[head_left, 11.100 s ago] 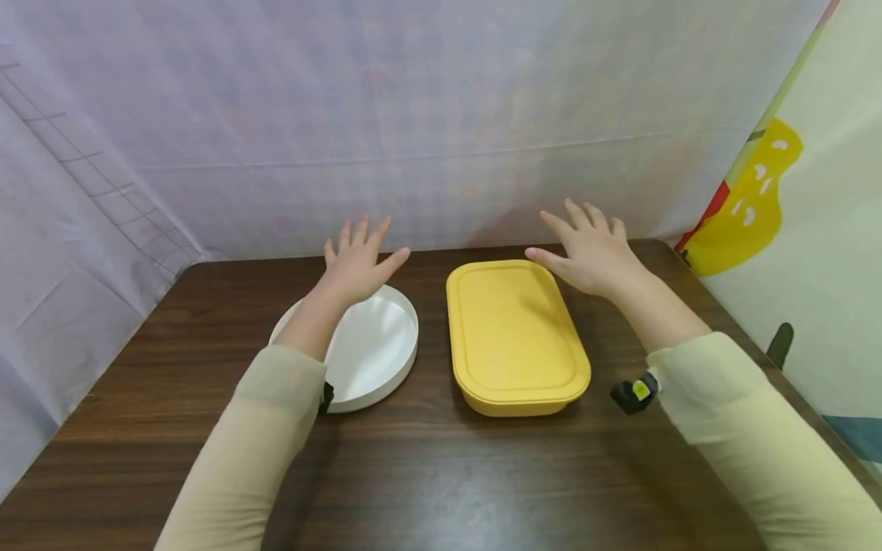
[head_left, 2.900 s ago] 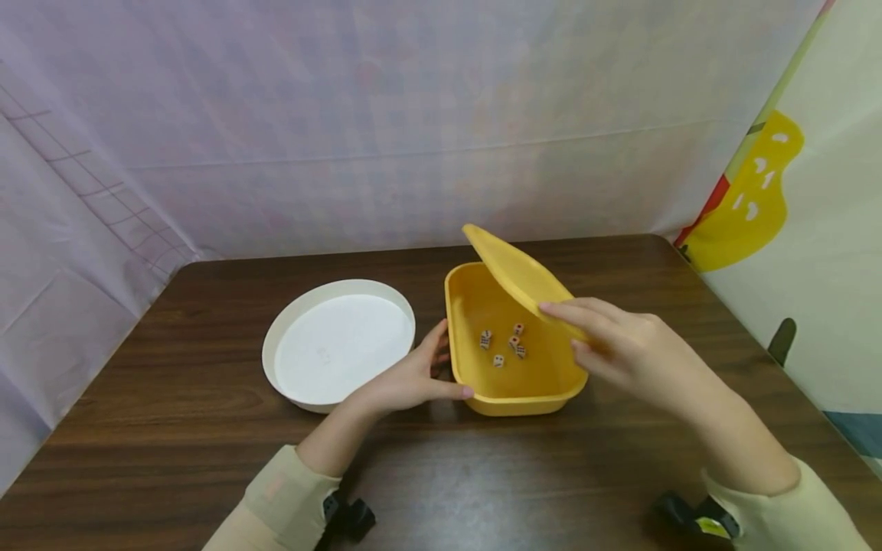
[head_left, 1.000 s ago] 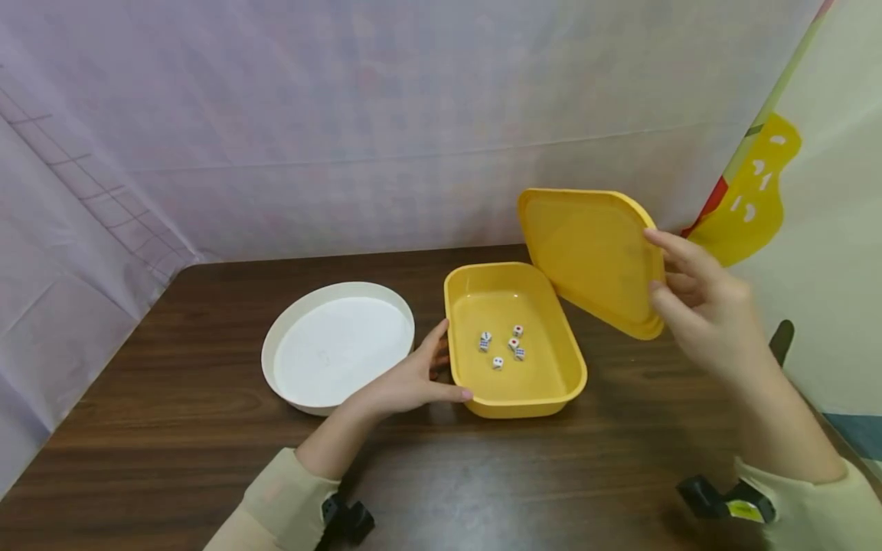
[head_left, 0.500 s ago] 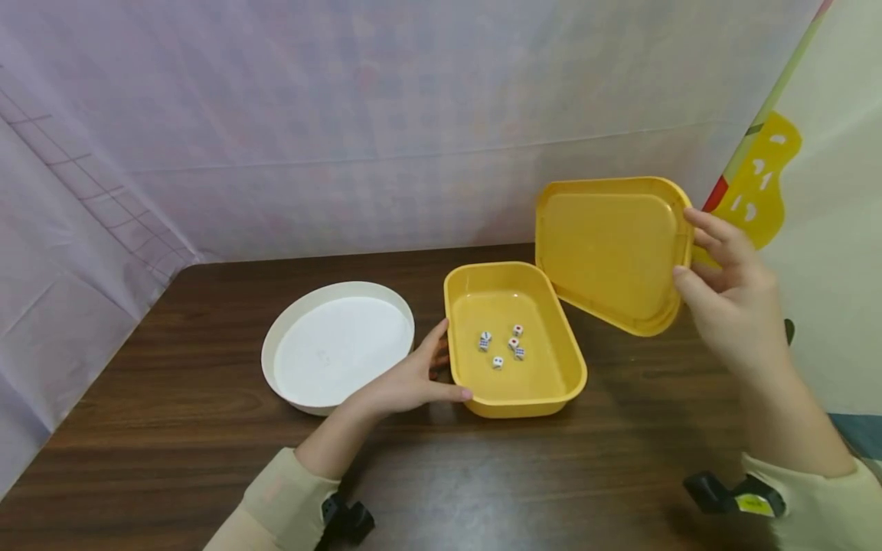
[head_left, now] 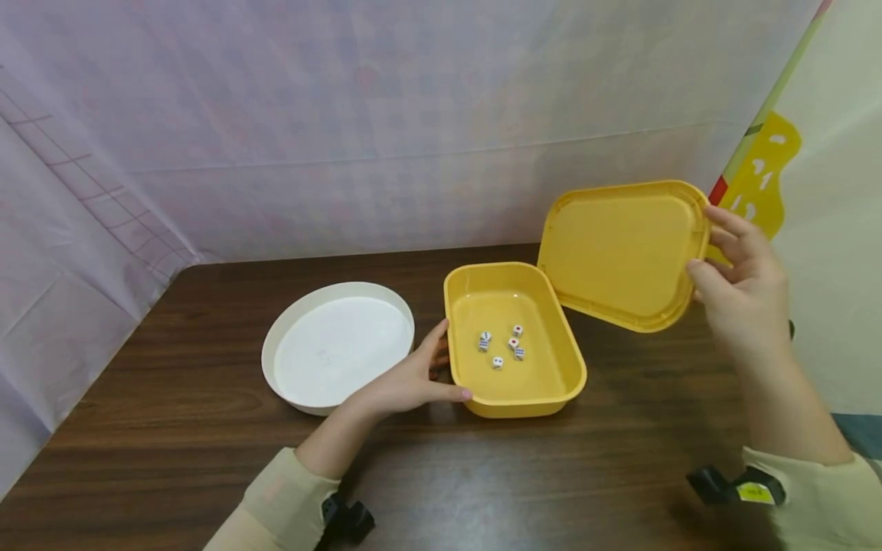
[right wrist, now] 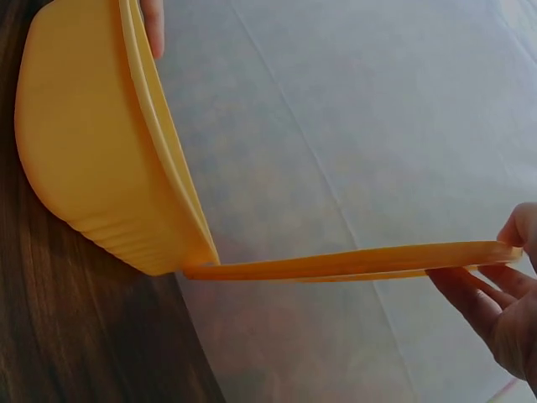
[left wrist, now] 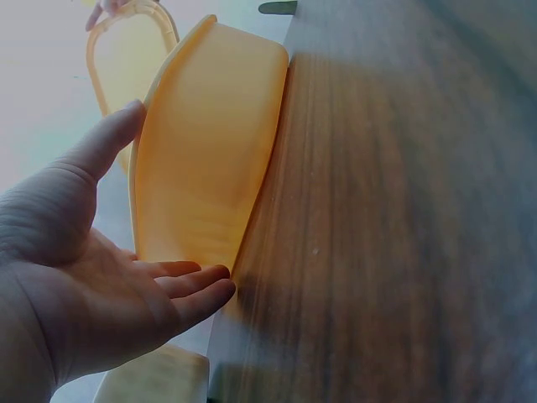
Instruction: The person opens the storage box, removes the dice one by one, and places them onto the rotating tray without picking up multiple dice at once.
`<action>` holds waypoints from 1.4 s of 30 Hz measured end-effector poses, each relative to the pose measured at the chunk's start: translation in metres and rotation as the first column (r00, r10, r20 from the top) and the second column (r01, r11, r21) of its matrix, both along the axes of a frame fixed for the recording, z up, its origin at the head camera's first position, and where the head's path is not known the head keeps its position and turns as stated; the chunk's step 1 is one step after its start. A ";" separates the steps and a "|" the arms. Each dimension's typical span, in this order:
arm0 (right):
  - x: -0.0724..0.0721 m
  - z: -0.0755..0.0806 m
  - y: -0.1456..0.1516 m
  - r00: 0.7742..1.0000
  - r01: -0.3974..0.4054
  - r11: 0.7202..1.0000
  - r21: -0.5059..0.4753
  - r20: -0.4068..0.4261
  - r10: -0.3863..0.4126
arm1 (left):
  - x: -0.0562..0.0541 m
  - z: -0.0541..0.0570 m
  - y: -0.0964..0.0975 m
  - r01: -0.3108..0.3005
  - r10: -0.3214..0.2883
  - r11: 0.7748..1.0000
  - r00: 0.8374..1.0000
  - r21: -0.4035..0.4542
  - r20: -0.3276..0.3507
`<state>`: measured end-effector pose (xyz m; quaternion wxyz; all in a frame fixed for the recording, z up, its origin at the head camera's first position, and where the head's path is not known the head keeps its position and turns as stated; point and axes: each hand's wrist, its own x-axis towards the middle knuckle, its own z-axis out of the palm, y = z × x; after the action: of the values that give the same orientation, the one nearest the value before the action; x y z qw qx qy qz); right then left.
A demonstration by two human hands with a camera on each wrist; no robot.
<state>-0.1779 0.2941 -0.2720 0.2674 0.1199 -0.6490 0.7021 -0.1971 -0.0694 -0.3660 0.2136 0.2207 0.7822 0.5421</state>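
A yellow plastic box (head_left: 474, 306) stands uncovered on the table, with several small white dice (head_left: 498, 363) on its floor. My left hand (head_left: 406, 380) rests against the box's near left side, thumb on the rim and fingers fairly straight along the wall. The left wrist view shows those fingers (left wrist: 189, 284) touching the box's side. My right hand (head_left: 747, 279) pinches the outer edge of the yellow lid (head_left: 623, 252), thumb on one face and fingers on the other. The lid stands tilted up, underside facing me, its lower left corner at the box's far right rim.
A round white tray (head_left: 344, 348) with a low wall sits left of the box, just beyond my left wrist. The dark wooden table (head_left: 441, 474) ends at a pale cloth (head_left: 358, 130) behind. A printed cloth (head_left: 827, 268) hangs on the right.
The lid was on the box at first; my right hand has lifted it off and swung it right, its underside turning toward me. My left hand has come to the box's side and stayed there.
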 end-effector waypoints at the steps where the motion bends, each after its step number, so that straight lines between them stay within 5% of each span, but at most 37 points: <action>1: -0.001 -0.001 0.001 1.000 -0.001 1.000 -0.028 0.013 0.002 | 0.000 0.000 0.000 -0.001 0.001 1.000 1.000 0.000 0.001; 19: -0.021 -0.013 0.026 0.989 0.060 0.937 -0.343 0.148 -0.009 | 0.000 0.000 0.000 -0.003 0.003 1.000 1.000 -0.002 -0.005; 42: -0.035 -0.040 0.047 0.959 0.144 0.944 -0.297 0.276 -0.060 | 0.001 0.000 0.000 0.001 -0.001 1.000 1.000 0.004 -0.012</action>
<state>-0.2130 0.3406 -0.3123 0.2307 -0.0527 -0.5640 0.7911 -0.1962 -0.0695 -0.3660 0.2088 0.2250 0.7821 0.5423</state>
